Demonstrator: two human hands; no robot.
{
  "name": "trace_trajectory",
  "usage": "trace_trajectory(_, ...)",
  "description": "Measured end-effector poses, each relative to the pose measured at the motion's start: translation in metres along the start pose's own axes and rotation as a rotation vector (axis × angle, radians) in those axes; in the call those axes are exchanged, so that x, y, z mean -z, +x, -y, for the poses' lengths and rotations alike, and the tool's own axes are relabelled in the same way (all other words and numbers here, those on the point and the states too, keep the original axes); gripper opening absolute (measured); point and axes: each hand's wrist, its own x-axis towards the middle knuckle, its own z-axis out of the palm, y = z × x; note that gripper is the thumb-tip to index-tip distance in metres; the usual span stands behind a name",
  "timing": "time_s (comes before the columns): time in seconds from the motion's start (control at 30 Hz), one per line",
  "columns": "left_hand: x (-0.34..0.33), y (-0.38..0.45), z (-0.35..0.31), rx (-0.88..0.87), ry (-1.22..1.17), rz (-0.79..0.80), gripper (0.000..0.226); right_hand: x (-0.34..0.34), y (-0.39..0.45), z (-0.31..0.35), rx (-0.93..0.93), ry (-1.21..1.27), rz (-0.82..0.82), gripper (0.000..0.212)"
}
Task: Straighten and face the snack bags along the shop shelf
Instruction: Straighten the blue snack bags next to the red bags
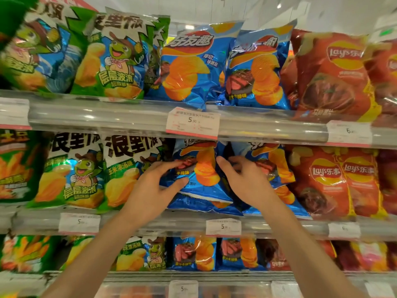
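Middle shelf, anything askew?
Yes. The blue chip bag between the left hand and right hand tilts, its bottom edge slanting and overhanging the shelf rail; neighbouring bags stand straighter.

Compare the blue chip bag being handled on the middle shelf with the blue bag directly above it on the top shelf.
The middle-shelf blue bag sits tilted, its bottom edge kicked forward over the rail; the top-shelf blue bag stands nearly upright. The left hand and right hand flank the middle-shelf bag, while nothing touches the top-shelf one. The price rail hides the lower bag's logo; the upper bag's shows fully. Both are blue with orange ridged chips.
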Motion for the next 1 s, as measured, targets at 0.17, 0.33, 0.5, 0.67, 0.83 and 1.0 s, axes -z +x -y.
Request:
trace_trajectory(0.17,0.014,-0.015,0.002,-0.059,-0.028,0.032,0.05,-0.021,0.019,0.014,-0.217,0.263,0.178,0.074)
trace_trajectory(0.33,0.025,-0.017,-0.002,0.097,-0.265,0.123,0.063,-0.03,0.016,0.007,-0.273,0.41,0.121,0.074)
trace_trajectory(0.5,0.026,0.016,-0.014,0.348,-0.317,0.173,0.093,-0.028,0.008,0.006,-0.237,0.469,0.097,0.063)
trace_trajectory(0.67,0.006,0.028,-0.013,0.279,-0.362,0.159,0.077,-0.03,0.0,0.003,-0.183,0.494,0.098,0.072)
trace_trajectory(0.83,0.009,0.019,0.0,0.211,-0.404,0.066,0.061,-0.02,-0.003,0.003,-0.123,0.44,0.079,0.065)
trace_trajectory(1.0,0.046,0.001,0.011,0.233,-0.4,0.021,0.065,-0.016,0.009,-0.005,-0.146,0.309,-0.001,0.055)
